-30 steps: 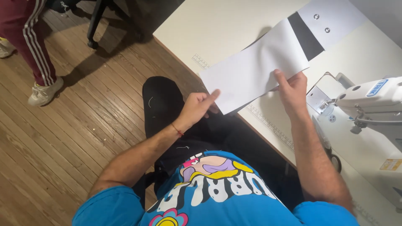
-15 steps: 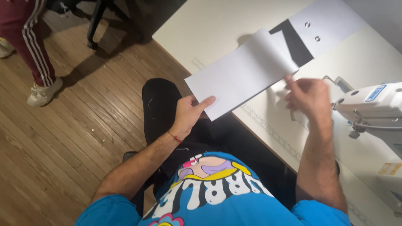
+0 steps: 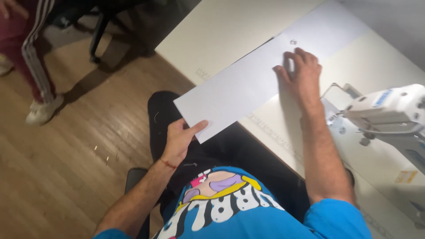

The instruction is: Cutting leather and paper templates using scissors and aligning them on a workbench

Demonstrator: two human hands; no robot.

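Right hand (image 3: 300, 73) now down flat, open, on white sheet (image 3: 248, 84); left hand (image 3: 179, 138) grip pinched on its corner.

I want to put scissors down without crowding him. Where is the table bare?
Bare tabletop lies left of the white sheet, toward the far edge. It is crowded by the right hand and the sewing machine; the left hand holds the sheet's overhanging corner.

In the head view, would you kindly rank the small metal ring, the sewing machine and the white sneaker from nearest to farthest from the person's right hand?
1. Small metal ring: on the white sheet, just beyond the right hand.
2. Sewing machine: on the table, to its right.
3. White sneaker: on the wooden floor, far left.
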